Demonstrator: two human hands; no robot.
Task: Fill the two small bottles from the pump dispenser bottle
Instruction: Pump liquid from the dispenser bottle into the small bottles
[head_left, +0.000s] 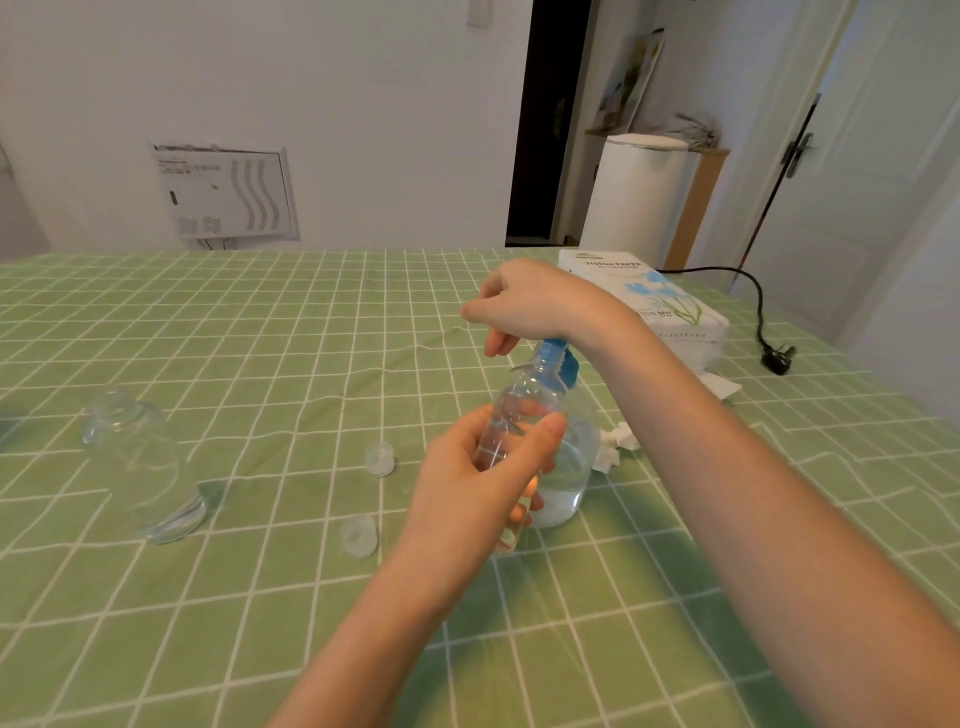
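Bare forearms, left hand (483, 467), right hand (524, 306)

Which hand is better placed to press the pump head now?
Right. The right hand is directly over the blue pump head, while the left hand grips the small bottle beside it.

Clear, glossy plastic: the small bottle (524, 400) in my left hand (483, 483), the pump dispenser bottle (576, 462) behind it with its smooth blue plastic pump head (563, 361), and a second small bottle (140, 467). A frosted plastic cap (358, 537). Beneath, a matt, creased green cloth tablecloth (260, 338); beside, soft crumpled tissue paper (618, 441).
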